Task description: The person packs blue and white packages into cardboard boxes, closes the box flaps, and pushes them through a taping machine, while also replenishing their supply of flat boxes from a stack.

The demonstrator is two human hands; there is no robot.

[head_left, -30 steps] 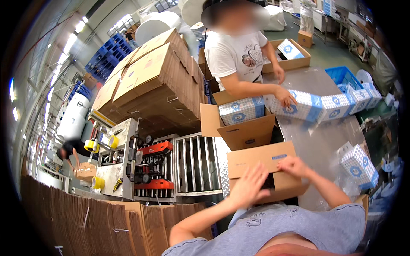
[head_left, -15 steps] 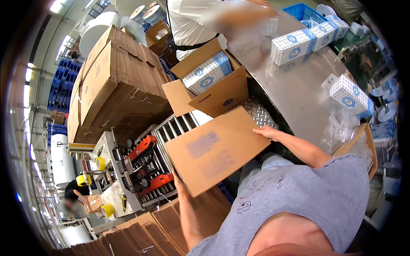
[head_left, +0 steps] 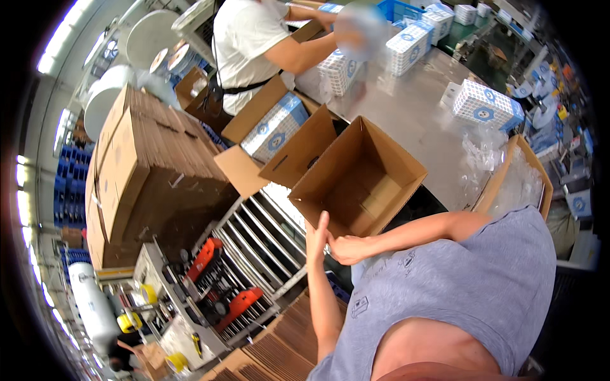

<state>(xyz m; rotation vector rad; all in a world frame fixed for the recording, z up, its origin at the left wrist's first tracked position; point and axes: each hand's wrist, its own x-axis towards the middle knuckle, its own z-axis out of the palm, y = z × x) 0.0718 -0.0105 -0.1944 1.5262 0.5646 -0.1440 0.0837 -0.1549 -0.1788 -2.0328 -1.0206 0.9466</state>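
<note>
An open brown cardboard box (head_left: 359, 178) stands tilted over the edge of the steel table (head_left: 413, 114), its mouth toward me and nothing inside. My left hand (head_left: 316, 238) lies flat with straight fingers against the box's near lower corner. My right hand (head_left: 348, 249) sits just beside it, fingers closed on the box's near bottom edge. Both forearms come up from my grey shirt below.
A co-worker in a white shirt (head_left: 248, 44) loads blue-and-white patterned packs into a second carton (head_left: 273, 130). More packs (head_left: 488, 105) and plastic bags (head_left: 489, 152) lie on the table. A roller conveyor (head_left: 267, 235), an orange taping machine (head_left: 222, 286) and stacked flat cardboard (head_left: 146, 171) stand left.
The carton, folded flat and held up half a second ago, now stands opened into a box. My hands have come together at its near lower edge.
</note>
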